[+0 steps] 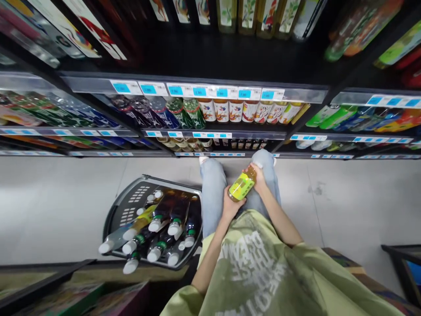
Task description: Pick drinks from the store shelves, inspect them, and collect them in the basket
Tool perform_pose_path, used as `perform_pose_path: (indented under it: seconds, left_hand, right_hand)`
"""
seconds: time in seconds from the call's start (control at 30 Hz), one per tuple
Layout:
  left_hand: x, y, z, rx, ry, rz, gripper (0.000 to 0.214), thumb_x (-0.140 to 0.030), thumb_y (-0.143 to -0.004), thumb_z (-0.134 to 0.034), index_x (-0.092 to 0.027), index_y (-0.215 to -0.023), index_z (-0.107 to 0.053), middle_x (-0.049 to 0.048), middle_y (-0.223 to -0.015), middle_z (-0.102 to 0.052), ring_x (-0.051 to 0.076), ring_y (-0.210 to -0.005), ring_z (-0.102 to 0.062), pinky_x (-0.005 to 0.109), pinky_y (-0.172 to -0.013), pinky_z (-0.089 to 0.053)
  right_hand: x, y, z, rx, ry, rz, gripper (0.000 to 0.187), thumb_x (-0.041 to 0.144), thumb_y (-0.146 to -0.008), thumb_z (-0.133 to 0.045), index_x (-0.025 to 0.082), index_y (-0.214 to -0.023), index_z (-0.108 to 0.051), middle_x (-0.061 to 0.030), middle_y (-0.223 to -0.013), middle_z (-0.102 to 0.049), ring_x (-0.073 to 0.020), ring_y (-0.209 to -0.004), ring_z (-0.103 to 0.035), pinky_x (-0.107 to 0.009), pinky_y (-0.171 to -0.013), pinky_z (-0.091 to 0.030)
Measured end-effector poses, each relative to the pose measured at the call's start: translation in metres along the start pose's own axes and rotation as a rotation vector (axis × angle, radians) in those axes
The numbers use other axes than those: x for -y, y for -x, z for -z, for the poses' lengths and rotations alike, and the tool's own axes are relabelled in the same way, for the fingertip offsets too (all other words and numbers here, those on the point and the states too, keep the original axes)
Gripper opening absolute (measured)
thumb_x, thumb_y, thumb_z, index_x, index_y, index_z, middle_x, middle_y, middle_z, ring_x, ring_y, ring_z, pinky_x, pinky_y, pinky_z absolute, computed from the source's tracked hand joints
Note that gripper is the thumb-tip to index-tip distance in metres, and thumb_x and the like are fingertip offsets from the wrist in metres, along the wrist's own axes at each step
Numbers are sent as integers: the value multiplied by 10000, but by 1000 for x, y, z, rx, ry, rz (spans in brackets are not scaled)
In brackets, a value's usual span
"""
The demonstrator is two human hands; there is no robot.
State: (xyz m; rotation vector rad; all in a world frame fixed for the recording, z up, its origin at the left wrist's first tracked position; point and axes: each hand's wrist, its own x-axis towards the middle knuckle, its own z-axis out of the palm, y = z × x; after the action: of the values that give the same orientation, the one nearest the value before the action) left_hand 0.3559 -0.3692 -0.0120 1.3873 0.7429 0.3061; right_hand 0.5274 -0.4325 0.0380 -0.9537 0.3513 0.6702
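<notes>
I hold a bottle (242, 184) of amber drink with a yellow-green label between both hands, in front of my legs. My left hand (230, 202) grips its lower end. My right hand (259, 174) is closed around its upper end near the cap. A dark grey shopping basket (131, 201) stands on the floor to my left, filled with several dark bottles (164, 228) with white caps, lying on their sides.
Black shelves (210, 90) with blue price tags run ahead of me, stocked with rows of drink bottles (230, 110). Light grey floor tiles (348, 197) lie to the right. A low shelf edge (42, 274) is near my left, another (403, 259) at the right.
</notes>
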Motion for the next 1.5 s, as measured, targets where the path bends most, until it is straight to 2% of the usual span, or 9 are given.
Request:
perform_pose_path:
  seconds: [0.13, 0.27, 0.63, 0.87, 1.03, 1.13, 1.27, 1.37, 1.5]
  left_hand:
    - [3, -2, 0, -46, 32, 44, 899, -269, -502, -964, -233, -1264, -488, 84, -1227, -702, 267, -1134, -718, 443, -1049, -565]
    - [3, -2, 1, -31, 58, 61, 894, -233, -486, -950, -232, -1253, -491, 85, -1224, -711, 278, -1153, -723, 457, -1054, -571]
    - [0, -1, 0, -26, 27, 121, 845, -230, -523, -946, -222, -1230, -484, 100, -1240, -713, 285, -1176, -725, 462, -1053, -583]
    - [-1, 5, -4, -65, -11, 44, 806, -238, -573, -919, -213, -1266, -507, 104, -1228, -724, 290, -1171, -729, 466, -1064, -583]
    - [-11, 9, -1, -39, -105, 35, 883, -320, -598, -954, -208, -1370, -541, 139, -1361, -695, 318, -1270, -696, 475, -1094, -567]
    - [-21, 11, -1, 20, -49, 111, 847, -413, -625, -967, -207, -1345, -571, 132, -1282, -742, 288, -1082, -766, 426, -936, -631]
    - [-33, 14, -2, 183, 108, 266, 750, -632, -715, -873, -172, -1237, -595, 52, -853, -784, 209, -571, -707, 333, -573, -575]
    - [-39, 14, 0, 234, 114, 278, 747, -766, -758, -766, -146, -1154, -641, 13, -615, -708, 216, -471, -660, 311, -510, -513]
    - [-41, 14, 3, 292, 101, 285, 749, -886, -789, -607, -148, -888, -688, 65, -556, -685, 207, -445, -624, 321, -514, -491]
  right_hand:
    - [-2, -3, -3, -4, -13, -32, 312, 376, -736, -895, 215, -734, -627, 15, -627, -687, -189, -653, -722, -295, -696, -609]
    - [-1, -3, -5, -17, -35, -62, 234, 329, -808, -832, 216, -767, -631, 14, -645, -701, -182, -660, -730, -288, -710, -617]
    - [0, -4, -3, -22, -61, -88, 131, 281, -836, -749, 204, -885, -655, -32, -787, -791, -206, -690, -760, -304, -672, -625]
    - [-1, -6, -1, 2, -38, -80, 133, 289, -846, -746, 215, -885, -643, -29, -792, -794, -216, -700, -765, -321, -678, -634]
    - [2, -4, -3, 6, -39, -82, 145, 296, -835, -747, 209, -909, -659, -42, -824, -801, -207, -695, -756, -303, -634, -624]
    - [4, -2, -5, 27, -49, -89, 189, 338, -832, -752, 222, -942, -653, -43, -862, -808, -220, -714, -761, -314, -608, -622]
    - [6, 0, -4, 87, -48, -123, 252, 389, -821, -753, 230, -977, -636, -48, -889, -816, -248, -738, -778, -344, -628, -635]
    - [7, 1, -3, 113, -49, -143, 278, 405, -823, -746, 227, -1001, -629, -50, -859, -812, -271, -756, -792, -375, -668, -650]
    - [9, 3, -3, 122, -39, -155, 259, 407, -840, -722, 234, -1006, -624, -42, -777, -790, -301, -793, -803, -422, -730, -669]
